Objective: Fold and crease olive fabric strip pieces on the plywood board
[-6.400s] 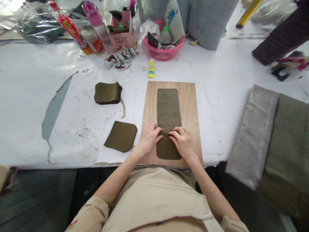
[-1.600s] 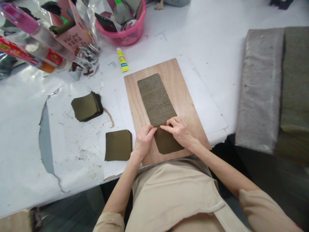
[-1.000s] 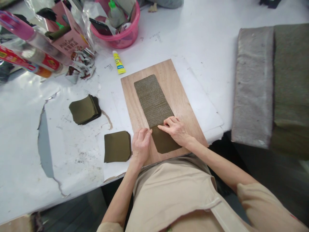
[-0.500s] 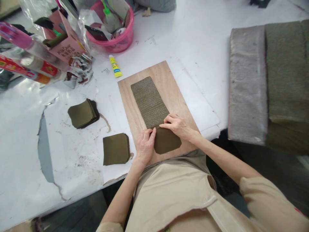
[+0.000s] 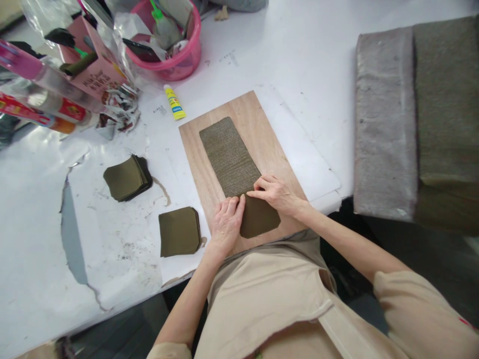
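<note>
On a wooden board (image 5: 266, 130) lies a long olive leather-like piece (image 5: 229, 155), its rough, speckled side up. Its near end meets a smooth olive flap (image 5: 259, 219) with cut corners; whether they are one folded piece or two, I cannot tell. My left hand (image 5: 227, 222) pinches the seam at its left end, thumb and fingertips together. At the same edge, a little to the right, my right hand (image 5: 275, 194) is closed with thumb and forefinger on the seam. Two stacks of smooth olive pieces, a near stack (image 5: 179, 232) and a farther stack (image 5: 127, 178), sit left of the board.
A yellow glue tube (image 5: 174, 103) lies beyond the board. Farther back stand a pink basket (image 5: 179, 65) of tools, a pink box (image 5: 98, 75) and several bottles. A large olive roll or stack (image 5: 385, 124) overhangs the table's right edge. The white table covering (image 5: 123, 279) is torn at left.
My left thumb and fingertips have shifted slightly right and up along the seam. My right hand keeps its place. The whole view has moved a little.
</note>
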Action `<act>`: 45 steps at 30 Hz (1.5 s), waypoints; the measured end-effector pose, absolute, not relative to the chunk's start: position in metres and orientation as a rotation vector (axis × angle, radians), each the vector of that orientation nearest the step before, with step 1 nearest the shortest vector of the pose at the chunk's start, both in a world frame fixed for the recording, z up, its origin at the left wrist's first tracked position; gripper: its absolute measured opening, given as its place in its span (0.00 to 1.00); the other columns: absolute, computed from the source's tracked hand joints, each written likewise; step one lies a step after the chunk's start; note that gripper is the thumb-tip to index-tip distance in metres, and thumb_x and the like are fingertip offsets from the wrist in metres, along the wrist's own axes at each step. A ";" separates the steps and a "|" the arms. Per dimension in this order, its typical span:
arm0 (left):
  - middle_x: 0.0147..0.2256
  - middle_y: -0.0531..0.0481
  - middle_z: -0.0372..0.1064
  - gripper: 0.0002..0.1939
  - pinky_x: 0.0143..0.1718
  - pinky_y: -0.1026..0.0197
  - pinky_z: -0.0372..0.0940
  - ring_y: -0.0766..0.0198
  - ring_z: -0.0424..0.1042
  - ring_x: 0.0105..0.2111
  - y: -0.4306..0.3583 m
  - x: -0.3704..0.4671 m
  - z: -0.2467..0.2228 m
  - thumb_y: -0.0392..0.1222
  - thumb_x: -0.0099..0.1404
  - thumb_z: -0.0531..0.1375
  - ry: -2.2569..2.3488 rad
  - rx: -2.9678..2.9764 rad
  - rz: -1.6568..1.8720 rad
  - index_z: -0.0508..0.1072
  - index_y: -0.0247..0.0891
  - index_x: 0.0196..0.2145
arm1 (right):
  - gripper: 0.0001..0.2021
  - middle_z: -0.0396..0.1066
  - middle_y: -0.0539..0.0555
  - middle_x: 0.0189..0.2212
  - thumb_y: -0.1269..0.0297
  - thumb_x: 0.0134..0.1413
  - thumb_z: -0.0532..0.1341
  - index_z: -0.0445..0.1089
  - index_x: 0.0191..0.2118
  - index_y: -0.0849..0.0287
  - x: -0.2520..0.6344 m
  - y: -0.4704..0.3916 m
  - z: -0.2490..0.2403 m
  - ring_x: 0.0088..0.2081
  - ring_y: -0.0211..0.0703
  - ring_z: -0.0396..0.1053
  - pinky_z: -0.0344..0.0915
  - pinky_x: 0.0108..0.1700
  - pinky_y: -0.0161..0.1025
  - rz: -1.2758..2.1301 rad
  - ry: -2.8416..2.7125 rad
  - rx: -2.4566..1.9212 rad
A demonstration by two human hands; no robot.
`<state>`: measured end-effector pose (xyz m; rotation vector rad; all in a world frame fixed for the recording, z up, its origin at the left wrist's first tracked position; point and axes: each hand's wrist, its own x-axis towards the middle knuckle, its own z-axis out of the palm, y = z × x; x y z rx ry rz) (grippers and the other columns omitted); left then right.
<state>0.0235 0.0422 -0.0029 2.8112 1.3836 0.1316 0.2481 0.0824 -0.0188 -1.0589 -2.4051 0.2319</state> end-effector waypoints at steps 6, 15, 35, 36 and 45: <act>0.50 0.37 0.65 0.26 0.50 0.48 0.63 0.50 0.64 0.52 0.045 0.026 0.002 0.31 0.69 0.50 1.356 2.841 0.052 0.57 0.37 0.63 | 0.12 0.70 0.55 0.36 0.69 0.66 0.54 0.75 0.46 0.56 0.264 0.087 -0.015 0.41 0.43 0.62 0.60 0.47 0.41 0.231 -2.420 -1.023; 0.50 0.38 0.65 0.28 0.49 0.49 0.61 0.52 0.64 0.51 0.051 0.030 0.009 0.30 0.68 0.49 1.252 2.855 -0.010 0.54 0.38 0.64 | 0.13 0.70 0.55 0.37 0.71 0.64 0.55 0.75 0.47 0.54 0.269 0.086 -0.016 0.41 0.43 0.62 0.60 0.45 0.40 0.261 -2.419 -1.041; 0.50 0.39 0.64 0.27 0.48 0.51 0.61 0.52 0.64 0.50 0.062 0.047 0.017 0.29 0.68 0.50 1.148 2.878 -0.132 0.55 0.35 0.64 | 0.12 0.70 0.55 0.36 0.70 0.65 0.54 0.75 0.45 0.55 0.279 0.079 -0.017 0.40 0.43 0.62 0.62 0.43 0.39 0.233 -2.361 -1.156; 0.50 0.39 0.64 0.28 0.48 0.50 0.62 0.51 0.64 0.50 0.062 0.048 0.018 0.30 0.68 0.50 1.146 2.877 -0.150 0.55 0.35 0.64 | 0.12 0.70 0.55 0.37 0.70 0.65 0.54 0.75 0.46 0.55 0.280 0.078 -0.017 0.41 0.43 0.62 0.62 0.42 0.40 0.227 -2.362 -1.159; 0.49 0.39 0.63 0.28 0.49 0.51 0.61 0.51 0.63 0.50 0.062 0.050 0.019 0.31 0.68 0.51 1.169 2.841 -0.187 0.54 0.37 0.65 | 0.11 0.71 0.55 0.36 0.66 0.65 0.55 0.74 0.46 0.58 0.281 0.076 -0.016 0.40 0.43 0.64 0.63 0.42 0.38 0.252 -2.303 -1.181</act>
